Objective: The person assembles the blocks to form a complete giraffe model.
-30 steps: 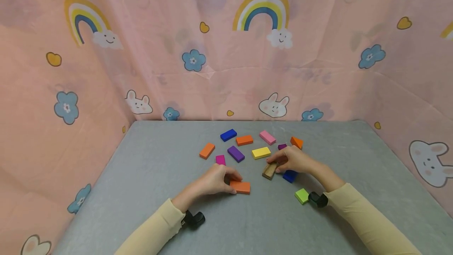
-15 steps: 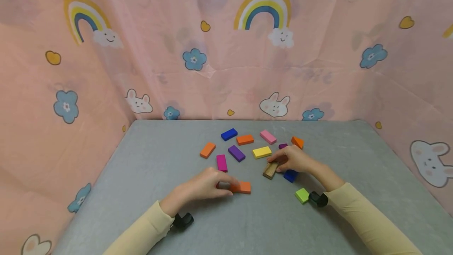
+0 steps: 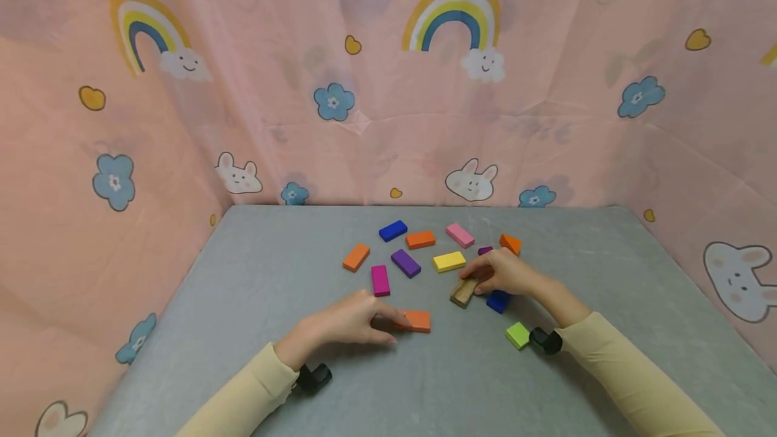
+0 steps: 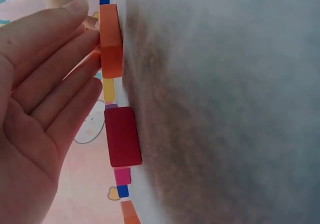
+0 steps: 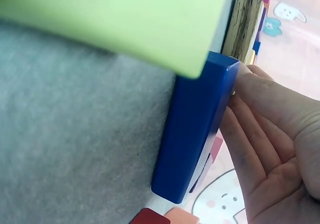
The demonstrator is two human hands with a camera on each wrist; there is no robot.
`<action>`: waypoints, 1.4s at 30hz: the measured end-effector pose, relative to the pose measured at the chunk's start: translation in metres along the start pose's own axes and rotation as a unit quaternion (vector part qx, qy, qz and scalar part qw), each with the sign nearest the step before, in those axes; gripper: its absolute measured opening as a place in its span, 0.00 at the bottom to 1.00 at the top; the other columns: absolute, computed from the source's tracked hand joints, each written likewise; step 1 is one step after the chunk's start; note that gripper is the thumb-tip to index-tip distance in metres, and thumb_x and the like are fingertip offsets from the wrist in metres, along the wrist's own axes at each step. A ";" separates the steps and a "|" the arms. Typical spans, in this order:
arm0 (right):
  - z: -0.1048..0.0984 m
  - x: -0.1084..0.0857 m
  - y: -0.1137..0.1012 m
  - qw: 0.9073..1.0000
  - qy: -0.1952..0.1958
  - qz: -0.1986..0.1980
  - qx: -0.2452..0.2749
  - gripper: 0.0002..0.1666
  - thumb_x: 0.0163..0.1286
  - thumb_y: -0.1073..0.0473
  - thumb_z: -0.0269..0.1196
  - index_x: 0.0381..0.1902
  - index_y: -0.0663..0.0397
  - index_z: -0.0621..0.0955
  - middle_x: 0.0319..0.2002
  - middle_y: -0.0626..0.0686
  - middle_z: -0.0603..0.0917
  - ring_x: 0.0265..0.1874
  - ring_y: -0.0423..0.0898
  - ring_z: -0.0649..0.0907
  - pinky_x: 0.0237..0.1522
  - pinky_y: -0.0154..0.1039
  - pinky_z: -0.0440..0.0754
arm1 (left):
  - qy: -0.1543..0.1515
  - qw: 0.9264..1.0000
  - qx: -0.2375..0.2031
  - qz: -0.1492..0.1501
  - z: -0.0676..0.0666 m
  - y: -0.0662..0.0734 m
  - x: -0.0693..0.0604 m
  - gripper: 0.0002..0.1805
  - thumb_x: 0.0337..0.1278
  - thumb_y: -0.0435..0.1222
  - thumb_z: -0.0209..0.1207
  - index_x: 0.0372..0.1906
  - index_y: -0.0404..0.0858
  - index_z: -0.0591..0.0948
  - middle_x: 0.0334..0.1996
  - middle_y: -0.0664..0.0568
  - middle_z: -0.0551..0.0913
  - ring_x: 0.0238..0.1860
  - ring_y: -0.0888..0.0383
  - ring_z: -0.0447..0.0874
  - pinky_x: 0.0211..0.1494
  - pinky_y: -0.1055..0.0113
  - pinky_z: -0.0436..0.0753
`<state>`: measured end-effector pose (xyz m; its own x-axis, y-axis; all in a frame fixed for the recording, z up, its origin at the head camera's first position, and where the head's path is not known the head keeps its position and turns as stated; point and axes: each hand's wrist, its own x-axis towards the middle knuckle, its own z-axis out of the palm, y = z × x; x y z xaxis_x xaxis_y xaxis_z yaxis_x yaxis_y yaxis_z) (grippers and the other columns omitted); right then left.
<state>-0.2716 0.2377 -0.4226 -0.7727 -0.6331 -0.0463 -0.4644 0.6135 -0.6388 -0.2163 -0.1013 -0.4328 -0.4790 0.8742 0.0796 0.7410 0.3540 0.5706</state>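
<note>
In the head view my left hand [image 3: 342,322] reaches over an orange block [image 3: 417,321], its fingertips resting on the block's left end. The thumb stands apart from the block, and the left wrist view shows the fingers nearly straight. A dark red block [image 4: 122,136] lies beside that hand there; in the head view the hand hides it. My right hand [image 3: 506,272] pinches the far end of a brown wood-grained block [image 3: 463,293] between thumb and fingers, low on the table. Just under this hand is a dark blue block [image 5: 192,129].
Beyond the hands lie magenta [image 3: 380,280], purple [image 3: 405,263], yellow [image 3: 449,261], pink [image 3: 459,235] and blue [image 3: 392,230] blocks, with several others. A lime green block [image 3: 518,335] sits by the right wrist camera [image 3: 545,341]. A pink patterned curtain [image 3: 388,120] borders the grey table [image 3: 255,268].
My left hand has let go of the orange block's left end and drawn back left, its thumb now spread away. The magenta block has come into fuller view. The right hand has stayed put.
</note>
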 end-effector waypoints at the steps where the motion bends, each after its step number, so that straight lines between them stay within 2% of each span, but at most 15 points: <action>1: 0.000 0.000 0.000 1.000 0.000 0.002 0.000 0.18 0.57 0.69 0.68 0.47 0.59 0.83 0.45 0.56 0.86 0.46 0.52 0.85 0.46 0.42 0.83 | 0.000 1.000 -0.004 -0.004 0.000 0.000 0.000 0.18 0.55 0.41 0.65 0.52 0.50 0.83 0.49 0.65 0.83 0.54 0.73 0.78 0.56 0.75 0.76; 10: -0.004 0.000 -0.002 1.000 -0.010 0.004 -0.004 0.18 0.56 0.69 0.68 0.47 0.59 0.83 0.44 0.56 0.86 0.45 0.52 0.85 0.47 0.45 0.83 | 0.005 1.000 -0.015 -0.015 0.000 -0.001 -0.001 0.18 0.54 0.41 0.65 0.53 0.51 0.83 0.50 0.65 0.83 0.55 0.72 0.77 0.57 0.73 0.76; 16: -0.005 -0.006 -0.003 0.999 -0.012 0.000 -0.037 0.19 0.57 0.66 0.68 0.48 0.56 0.84 0.45 0.52 0.85 0.45 0.50 0.84 0.48 0.45 0.82 | 0.005 1.000 -0.026 -0.015 0.001 -0.002 0.000 0.18 0.54 0.41 0.65 0.52 0.51 0.83 0.48 0.66 0.83 0.53 0.74 0.77 0.55 0.74 0.77; 21: -0.005 -0.014 -0.006 0.998 0.020 -0.010 -0.059 0.19 0.56 0.64 0.70 0.47 0.58 0.84 0.42 0.53 0.85 0.41 0.49 0.84 0.45 0.43 0.83 | 0.004 0.999 -0.043 -0.021 0.002 -0.003 0.001 0.18 0.54 0.41 0.65 0.52 0.51 0.83 0.49 0.66 0.83 0.53 0.73 0.78 0.55 0.74 0.77; 27: 0.001 -0.018 -0.027 0.995 0.062 -0.011 -0.075 0.19 0.53 0.58 0.72 0.43 0.58 0.85 0.39 0.51 0.86 0.37 0.46 0.84 0.40 0.40 0.84 | 0.010 0.999 -0.040 -0.024 0.002 -0.005 0.001 0.18 0.54 0.41 0.66 0.52 0.50 0.83 0.48 0.66 0.84 0.52 0.74 0.78 0.55 0.74 0.77; 36: 0.019 -0.006 -0.051 0.993 0.079 -0.014 -0.082 0.18 0.53 0.56 0.73 0.42 0.57 0.86 0.38 0.50 0.87 0.35 0.44 0.83 0.38 0.40 0.85 | 0.010 0.999 -0.040 -0.033 0.002 -0.003 0.001 0.18 0.53 0.41 0.66 0.51 0.49 0.84 0.47 0.66 0.84 0.51 0.74 0.79 0.55 0.74 0.77; 42: 0.029 0.008 -0.062 0.994 0.073 -0.001 -0.081 0.19 0.53 0.53 0.73 0.42 0.55 0.86 0.37 0.49 0.87 0.33 0.42 0.82 0.37 0.36 0.84 | 0.011 0.999 -0.039 -0.030 0.001 -0.002 0.002 0.17 0.54 0.40 0.66 0.51 0.49 0.84 0.46 0.65 0.85 0.50 0.74 0.79 0.54 0.75 0.78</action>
<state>-0.2369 0.1810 -0.4054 -0.8209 -0.5663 0.0735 -0.5200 0.6880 -0.5062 -0.2183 -0.1004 -0.4347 -0.5322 0.8445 0.0600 0.6720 0.3783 0.6366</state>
